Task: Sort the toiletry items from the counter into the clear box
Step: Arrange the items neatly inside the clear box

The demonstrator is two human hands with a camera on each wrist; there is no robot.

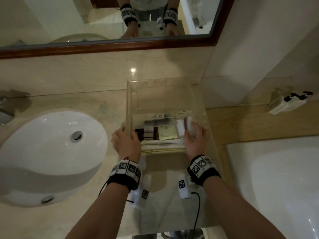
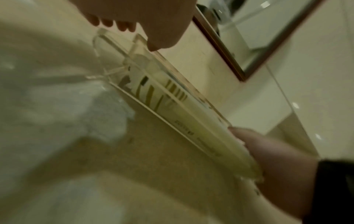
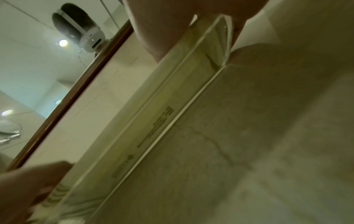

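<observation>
We curl our left hand (image 1: 125, 144) and right hand (image 1: 194, 140) around the clear box's (image 1: 160, 99) six-o'clock corners, steadying its packed toiletries (image 1: 164, 130).

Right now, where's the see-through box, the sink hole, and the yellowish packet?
clear box (image 1: 156, 81), head view, far rim.
sink drain (image 1: 76, 136), head view, metal plug.
yellowish packet (image 1: 167, 132), head view, its front face.

clear box (image 1: 160, 100) | on counter (image 1: 77, 94) | holds packets, possibly bottles

no legible text, print too blurred
</observation>
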